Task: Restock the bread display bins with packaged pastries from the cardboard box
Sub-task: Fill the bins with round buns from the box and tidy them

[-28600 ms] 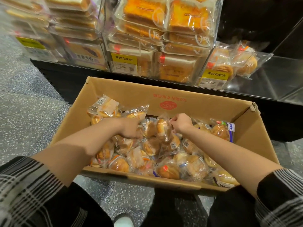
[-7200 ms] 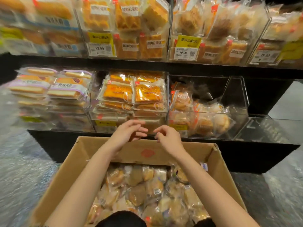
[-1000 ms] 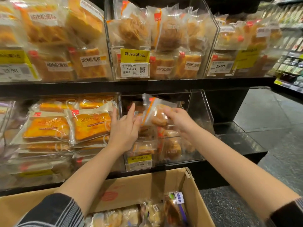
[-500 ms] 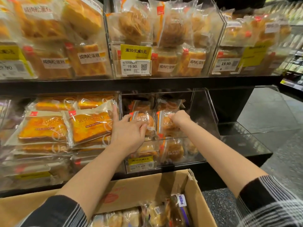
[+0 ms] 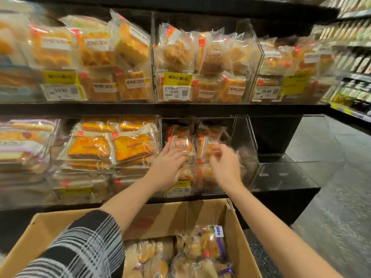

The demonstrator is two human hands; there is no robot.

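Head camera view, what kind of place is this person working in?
Most likely a shop's bakery aisle: clear display bins of wrapped pastries, yellow price tags reading 19.90, and a cardboard box of stock below the shelves.

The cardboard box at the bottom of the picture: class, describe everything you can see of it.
The cardboard box is plain brown corrugated card with a faint red print on its inner far wall. It sits open-topped below the shelf's lower bins, its flaps standing up. Inside lie clear-wrapped packaged pastries, heaped loosely toward its right side. A striped sleeve crosses above its left half; neither hand touches it.
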